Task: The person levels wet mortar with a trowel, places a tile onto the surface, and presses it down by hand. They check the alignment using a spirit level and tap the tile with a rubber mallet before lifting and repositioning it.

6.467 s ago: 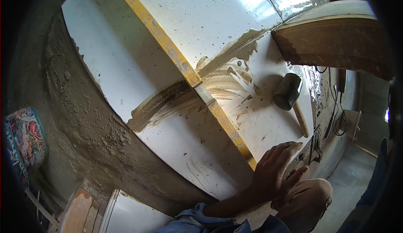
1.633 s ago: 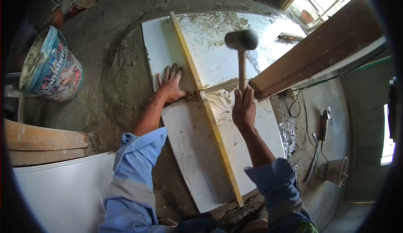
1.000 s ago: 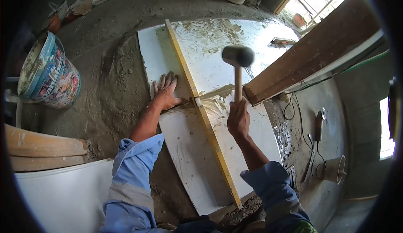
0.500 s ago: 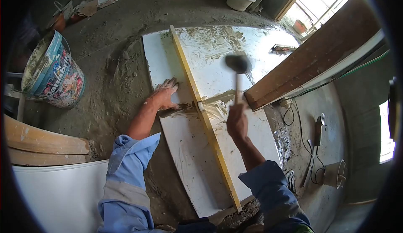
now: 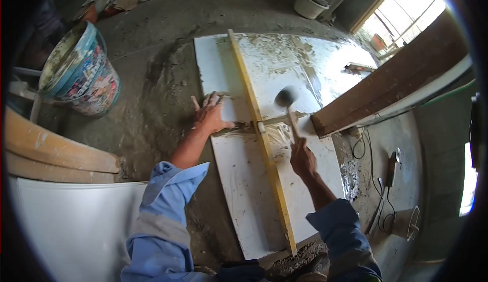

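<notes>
Two large white floor tiles (image 5: 244, 190) lie end to end on wet mortar, smeared with grey slurry at their joint. A long yellow straightedge (image 5: 262, 139) rests lengthwise across both. My left hand (image 5: 211, 114) presses flat, fingers spread, on the far tile's left side near the joint. My right hand (image 5: 303, 158) grips the wooden handle of a black rubber mallet (image 5: 284, 98), whose head is down against the far tile just right of the straightedge.
A printed bucket (image 5: 81, 73) stands at the left on the mortar bed. A wooden beam (image 5: 391, 86) runs diagonally at the right. Cables and a power tool (image 5: 391, 165) lie on the floor at the right. A white tile (image 5: 76, 226) and planks sit at lower left.
The mallet, raised high a second ago, has swung down onto the far tile. My left hand stays pressed on the tile near the joint. The view shifted slightly.
</notes>
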A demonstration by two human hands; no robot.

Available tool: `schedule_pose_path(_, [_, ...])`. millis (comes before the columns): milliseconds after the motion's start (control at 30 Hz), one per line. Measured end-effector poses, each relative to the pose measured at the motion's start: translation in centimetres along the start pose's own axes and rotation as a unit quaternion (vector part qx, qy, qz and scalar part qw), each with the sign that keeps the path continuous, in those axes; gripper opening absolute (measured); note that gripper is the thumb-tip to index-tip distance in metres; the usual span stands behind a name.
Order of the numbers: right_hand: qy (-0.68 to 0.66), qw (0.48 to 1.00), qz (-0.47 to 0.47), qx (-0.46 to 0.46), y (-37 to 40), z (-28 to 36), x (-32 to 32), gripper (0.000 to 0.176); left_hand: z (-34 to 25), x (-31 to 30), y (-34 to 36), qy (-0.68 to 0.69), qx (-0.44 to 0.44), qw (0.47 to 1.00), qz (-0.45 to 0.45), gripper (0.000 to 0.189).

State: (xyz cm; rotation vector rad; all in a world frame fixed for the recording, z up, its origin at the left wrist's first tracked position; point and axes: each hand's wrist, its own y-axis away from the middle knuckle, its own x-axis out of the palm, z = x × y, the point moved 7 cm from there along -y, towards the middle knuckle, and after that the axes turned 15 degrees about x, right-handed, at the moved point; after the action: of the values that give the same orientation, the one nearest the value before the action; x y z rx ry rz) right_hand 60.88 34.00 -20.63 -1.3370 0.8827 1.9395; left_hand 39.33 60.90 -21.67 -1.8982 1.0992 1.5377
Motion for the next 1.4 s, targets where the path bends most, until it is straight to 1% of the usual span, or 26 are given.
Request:
schedule_pose_path(33, [0.010,0.999,0.016,0.038,-0.8,-0.5,0.5,0.028,-0.1,0.1,0.0,-0.013,0.008,1.000,0.001,0.113])
schedule_pose_path(100, [-0.130,0.989,-0.066,-0.003,1.1,3.9,-5.5,0.026,0.6,0.3,-0.2,0.026,0.010,0.999,0.017,0.113])
schedule_pose_path(133, [-0.198,0.977,-0.077,-0.024,2.3,5.9,-7.9,0.025,0.9,0.0,0.0,0.035,0.019,0.999,0.023,0.113])
schedule_pose_path(167, [-0.196,0.978,-0.072,-0.025,3.4,7.3,-8.4,0.025,1.0,0.2,0.2,0.045,0.031,0.998,0.034,0.114])
schedule_pose_path(233, [-0.334,0.916,-0.200,-0.099,6.5,10.4,-10.8,0.024,2.1,0.6,0.3,0.054,0.052,0.996,0.049,0.114])
schedule_pose_path(267, [-0.468,0.871,-0.130,-0.078,7.4,11.7,-9.9,0.024,2.4,0.7,0.3,0.061,0.071,0.994,0.061,0.114])
schedule_pose_path(300, [-0.496,0.849,-0.151,-0.105,8.0,12.7,-9.0,0.021,2.5,0.6,0.3,0.060,0.070,0.994,0.059,0.114])
schedule_pose_path(367, [-0.550,0.821,-0.100,-0.112,9.2,14.1,-5.6,0.020,2.5,0.8,0.4,0.057,0.076,0.993,0.068,0.120])
schedule_pose_path(433, [-0.357,0.907,-0.164,-0.150,10.4,15.4,-3.4,0.021,2.9,1.2,0.3,0.050,0.071,0.995,0.052,0.121])
schedule_pose_path(500, [-0.278,0.960,0.010,-0.032,9.2,14.0,3.1,0.029,2.8,1.0,0.4,0.043,0.069,0.996,0.037,0.123])
schedule_pose_path(533, [-0.144,0.987,0.076,0.020,8.8,13.2,5.6,0.029,2.5,0.5,0.7,0.041,0.070,0.996,0.034,0.123])
schedule_pose_path(567, [-0.142,0.987,0.076,0.020,9.1,13.4,5.1,0.029,2.4,0.3,0.9,0.039,0.070,0.996,0.032,0.123])
schedule_pose_path(633, [-0.295,0.955,-0.007,-0.034,10.4,14.9,1.3,0.028,2.6,0.7,0.4,0.028,0.071,0.997,0.029,0.122])
schedule_pose_path(667, [-0.320,0.946,-0.022,-0.053,10.7,15.2,0.4,0.029,2.8,0.8,0.5,0.018,0.070,0.997,0.025,0.122])
schedule_pose_path(767, [-0.307,0.950,-0.045,-0.039,10.5,13.9,2.8,0.022,2.7,0.7,0.7,0.017,0.073,0.997,0.017,0.120])
schedule_pose_path(800, [-0.244,0.969,0.005,-0.029,9.8,13.5,3.9,0.021,2.5,0.2,1.1,0.015,0.076,0.997,-0.016,0.119])
schedule_pose_path(833, [-0.099,0.989,0.108,0.025,8.8,12.5,6.1,0.026,2.1,0.2,1.2,0.017,0.078,0.997,-0.014,0.119])
schedule_pose_path(900, [-0.274,0.960,0.018,-0.049,9.6,14.4,2.1,0.027,2.5,0.2,1.6,0.002,0.048,0.999,-0.025,0.118])
schedule_pose_path(933, [-0.296,0.948,-0.051,-0.102,10.0,15.2,0.2,0.026,2.6,0.5,1.8,0.001,0.047,0.998,-0.034,0.115])
schedule_pose_path(1033, [-0.281,0.958,0.005,-0.051,9.2,13.2,3.8,0.025,2.3,0.2,2.6,0.016,0.043,0.998,-0.037,0.110])
schedule_pose_path(1067, [-0.182,0.982,0.026,-0.049,9.2,13.4,4.2,0.026,2.2,0.2,2.8,0.010,0.056,0.997,-0.049,0.107])
schedule_pose_path(1233, [-0.297,0.952,-0.035,-0.061,9.8,13.8,2.2,0.028,2.6,0.6,3.0,0.020,0.036,0.999,-0.027,0.106])
schedule_pose_path(1300, [-0.238,0.970,0.026,-0.030,9.4,13.1,4.1,0.028,2.2,0.2,2.8,0.011,0.048,0.998,-0.033,0.107])
schedule_pose_path(1333, [-0.073,0.991,0.108,0.038,8.5,12.1,5.9,0.027,2.1,0.1,2.6,0.018,0.038,0.999,-0.020,0.106])
schedule_pose_path(1367, [-0.074,0.991,0.106,0.039,8.9,12.4,4.9,0.027,1.9,0.0,2.6,0.017,0.041,0.999,-0.021,0.106])
schedule_pose_path(1400, [-0.169,0.985,0.042,-0.008,9.4,13.7,2.7,0.027,1.9,-0.1,2.5,0.015,0.044,0.999,-0.024,0.106])
